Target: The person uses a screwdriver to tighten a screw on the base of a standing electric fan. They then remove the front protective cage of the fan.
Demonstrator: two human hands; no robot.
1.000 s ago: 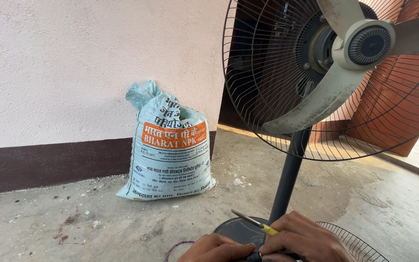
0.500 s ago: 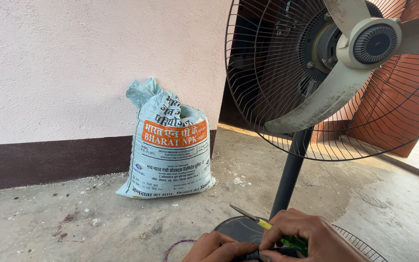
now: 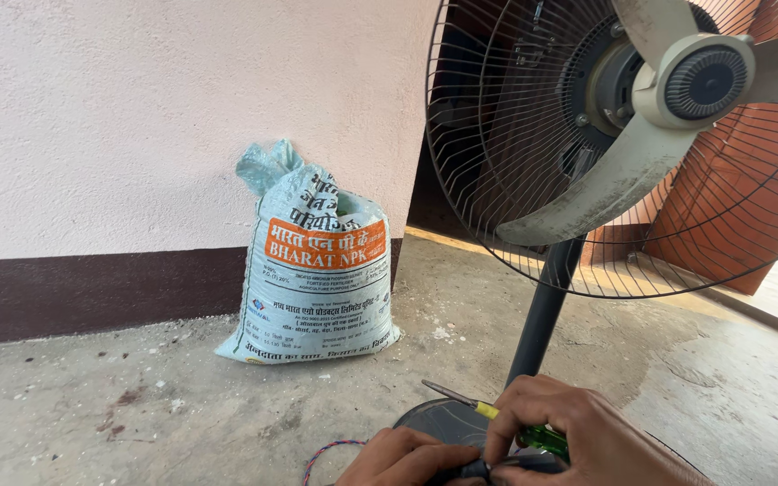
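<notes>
A pedestal fan stands in front of me, its rear grille (image 3: 497,171) in place and its pale blades (image 3: 587,193) bare. A black pole (image 3: 540,315) runs down to a round dark base (image 3: 434,421). My right hand (image 3: 578,432) is closed around a screwdriver (image 3: 488,412) with a green and yellow handle, its metal tip pointing left over the base. My left hand (image 3: 402,459) lies beside it at the frame's bottom edge, fingers curled onto a small dark part that is mostly hidden.
A tied white and orange woven sack (image 3: 317,270) leans against the pale wall with a brown skirting (image 3: 92,292). A red and blue twisted wire (image 3: 321,454) lies on the concrete floor. A detached wire grille (image 3: 677,450) lies at lower right. A red brick pillar (image 3: 749,189) stands behind the fan.
My view has drifted slightly. My right hand has shifted on the base, and the screwdriver's green handle now shows between its fingers. The fan and sack have not moved.
</notes>
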